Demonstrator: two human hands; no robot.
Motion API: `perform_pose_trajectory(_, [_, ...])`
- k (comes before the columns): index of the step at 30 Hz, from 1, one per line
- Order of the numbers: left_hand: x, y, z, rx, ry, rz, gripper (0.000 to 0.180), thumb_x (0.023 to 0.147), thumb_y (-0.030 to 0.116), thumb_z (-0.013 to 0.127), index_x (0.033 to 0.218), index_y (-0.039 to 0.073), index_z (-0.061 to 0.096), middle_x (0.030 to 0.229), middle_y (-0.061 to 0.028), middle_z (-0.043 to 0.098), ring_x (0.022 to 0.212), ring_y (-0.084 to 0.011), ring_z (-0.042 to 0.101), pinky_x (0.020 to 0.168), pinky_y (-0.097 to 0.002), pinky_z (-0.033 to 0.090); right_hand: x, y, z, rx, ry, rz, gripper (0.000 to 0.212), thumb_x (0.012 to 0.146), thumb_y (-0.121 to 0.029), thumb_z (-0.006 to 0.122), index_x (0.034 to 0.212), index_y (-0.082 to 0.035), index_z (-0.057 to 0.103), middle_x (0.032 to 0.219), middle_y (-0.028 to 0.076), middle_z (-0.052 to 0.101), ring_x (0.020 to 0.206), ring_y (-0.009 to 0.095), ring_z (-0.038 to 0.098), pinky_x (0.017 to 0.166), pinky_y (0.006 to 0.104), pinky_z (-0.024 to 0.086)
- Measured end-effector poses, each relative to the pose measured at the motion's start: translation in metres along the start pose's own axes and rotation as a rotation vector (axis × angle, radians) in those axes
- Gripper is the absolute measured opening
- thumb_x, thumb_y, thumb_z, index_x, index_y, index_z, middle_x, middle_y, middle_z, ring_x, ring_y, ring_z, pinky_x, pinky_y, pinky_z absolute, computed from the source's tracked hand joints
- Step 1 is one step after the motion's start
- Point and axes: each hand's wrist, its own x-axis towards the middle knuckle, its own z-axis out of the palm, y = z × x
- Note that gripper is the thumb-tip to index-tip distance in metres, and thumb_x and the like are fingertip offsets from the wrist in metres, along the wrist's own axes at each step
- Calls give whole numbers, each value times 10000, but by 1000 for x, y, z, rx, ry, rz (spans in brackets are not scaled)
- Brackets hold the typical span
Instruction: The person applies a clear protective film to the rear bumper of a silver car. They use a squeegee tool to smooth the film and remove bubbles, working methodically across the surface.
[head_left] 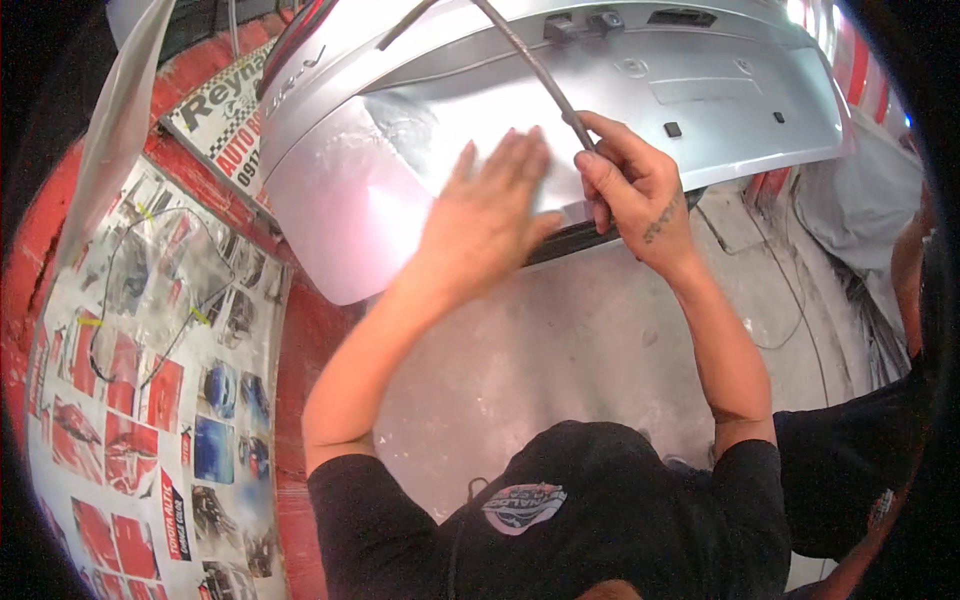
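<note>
A silver car tailgate [720, 115] fills the upper middle, with a creased, dull, scuffed patch [375, 135] on its left part. My left hand [485, 215] lies over the panel just right of that patch. Its fingers are stretched out, slightly blurred, and it holds nothing; I cannot tell whether the palm touches the metal. My right hand [640, 185] is closed round the lower end of a dark bent metal rod [535, 70], above the tailgate's lower edge. From there the rod runs up and left past the top of the picture. A similar bent end reappears at the upper left.
A printed banner [205, 480] hangs or lies along the left, with a looped dark cable [105, 255] over it. Behind it stands a red wall [310, 400]. At right are grey sheeting [860, 200] and another person's black sleeve [850, 460]. Pale floor [540, 360] shows below the tailgate.
</note>
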Motion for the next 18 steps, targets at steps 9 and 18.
perform_pose_trajectory(9, [-23,-94,-49,336,-126,-21,604,1091,421,476,1526,1,477,1623,-152,449,1539,-309,366,1273,-542,253,-4,2,5,-89,78,-56,420,982,-213,668,1331,20,674,713,-8,564,654,83,507,592,273,410])
perform_pose_trajectory(18, [-42,-91,-61,374,-89,46,550,1053,336,569,1467,-23,528,1573,-175,503,1493,-329,433,1257,-536,286,-7,-2,3,-87,34,-41,426,992,-191,623,1359,25,655,743,-19,563,628,60,491,549,250,378])
